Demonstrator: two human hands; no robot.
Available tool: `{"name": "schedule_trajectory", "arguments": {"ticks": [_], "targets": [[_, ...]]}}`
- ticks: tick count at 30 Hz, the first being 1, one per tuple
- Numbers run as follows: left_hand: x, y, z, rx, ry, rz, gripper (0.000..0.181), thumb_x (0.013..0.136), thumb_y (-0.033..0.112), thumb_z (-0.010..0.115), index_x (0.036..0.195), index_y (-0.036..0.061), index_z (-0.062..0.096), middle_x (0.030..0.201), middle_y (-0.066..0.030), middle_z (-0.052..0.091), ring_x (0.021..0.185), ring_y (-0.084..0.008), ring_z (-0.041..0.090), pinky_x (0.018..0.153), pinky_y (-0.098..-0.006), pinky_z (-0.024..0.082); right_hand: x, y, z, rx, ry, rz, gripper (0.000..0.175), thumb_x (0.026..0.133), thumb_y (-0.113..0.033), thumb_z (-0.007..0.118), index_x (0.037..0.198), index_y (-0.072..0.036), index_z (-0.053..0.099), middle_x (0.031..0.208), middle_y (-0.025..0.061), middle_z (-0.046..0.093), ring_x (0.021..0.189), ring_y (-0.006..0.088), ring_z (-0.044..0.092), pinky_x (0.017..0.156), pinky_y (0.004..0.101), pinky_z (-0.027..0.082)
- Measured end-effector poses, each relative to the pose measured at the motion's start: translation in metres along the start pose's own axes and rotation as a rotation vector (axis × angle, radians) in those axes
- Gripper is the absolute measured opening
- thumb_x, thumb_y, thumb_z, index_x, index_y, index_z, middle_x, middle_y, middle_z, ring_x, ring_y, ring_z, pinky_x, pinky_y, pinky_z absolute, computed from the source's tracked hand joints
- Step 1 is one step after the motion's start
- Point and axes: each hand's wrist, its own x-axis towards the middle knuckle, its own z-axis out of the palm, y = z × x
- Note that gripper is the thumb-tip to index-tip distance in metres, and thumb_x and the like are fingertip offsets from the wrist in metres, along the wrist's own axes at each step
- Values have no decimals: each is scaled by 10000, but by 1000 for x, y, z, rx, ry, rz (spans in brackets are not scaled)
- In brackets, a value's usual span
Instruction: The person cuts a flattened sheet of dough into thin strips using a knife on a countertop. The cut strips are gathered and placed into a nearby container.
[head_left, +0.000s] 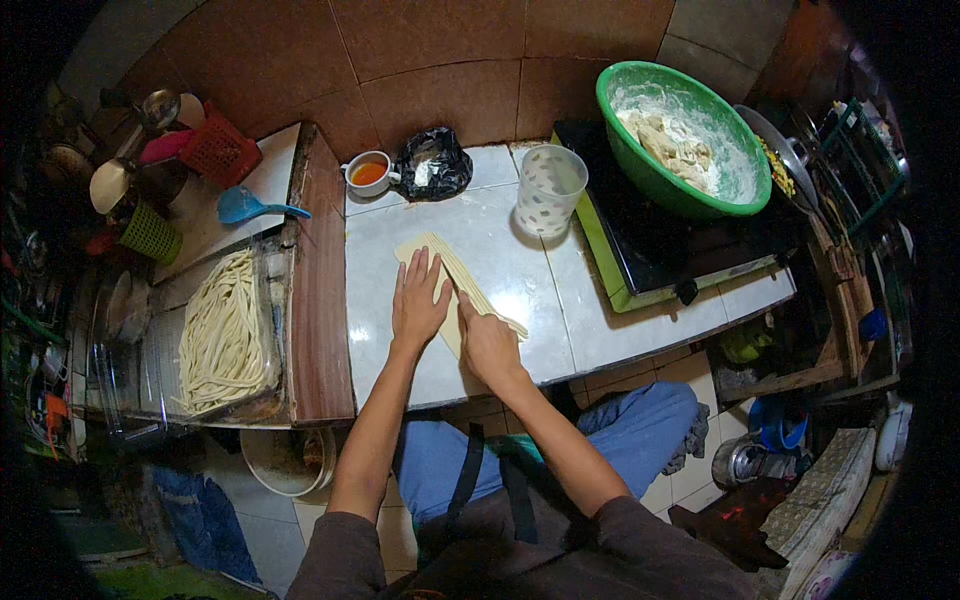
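A flat, pale sheet of dough (451, 328) lies slantwise on the white tiled counter (487, 225). My left hand (418, 300) rests flat on it, palm down, holding nothing. Along the sheet's right side run several narrow cut dough strips (474, 283), still lying together. My right hand (489, 341) is curled, its forefinger stretched along the line between sheet and strips. A thin dark edge ahead of that fingertip looks like a knife blade (451, 277); the handle is hidden in my palm.
Cut noodles (223, 330) fill a clear plastic tray at left. Behind stand a cup of orange liquid (369, 174), a black plastic bag (435, 165) and a plastic tumbler (551, 191). A green basin (679, 199) with floury dough sits on the stove (637, 277).
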Motion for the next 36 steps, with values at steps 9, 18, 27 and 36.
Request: {"name": "schedule_trajectory", "arguments": {"ticks": [9, 18, 27, 36], "targets": [[-16, 13, -4, 3, -40, 6, 655, 1096, 396, 524, 1604, -13, 461, 1720, -232, 353, 1621, -345, 291, 1342, -498, 142, -17, 3, -4, -30, 15, -7, 560, 976, -55, 561, 1535, -26, 562, 810, 247, 751, 734, 417, 769, 674, 547, 630], [-27, 23, -6, -3, -39, 24, 688, 1058, 403, 593, 1606, 9, 460, 1728, -227, 337, 1624, -350, 283, 1339, -512, 149, -34, 8, -10, 54, -16, 43, 503, 1083, -184, 521, 1573, -73, 524, 823, 299, 724, 793, 485, 748, 725, 606, 596], [-37, 30, -8, 26, -48, 31, 674, 1059, 456, 572, 1611, 79, 491, 1722, -224, 351, 1624, -329, 287, 1340, -505, 134, -55, 9, -23, 13, -61, 30, 656, 952, -33, 577, 1598, -21, 465, 869, 275, 748, 802, 442, 771, 713, 583, 624], [-46, 39, -11, 13, -58, 58, 714, 1006, 464, 637, 1604, 95, 509, 1723, -226, 349, 1626, -337, 279, 1338, -519, 133, -74, 15, -25, -25, -95, 64, 629, 1008, -62, 532, 1630, -85, 444, 900, 253, 752, 800, 429, 773, 715, 574, 627]]}}
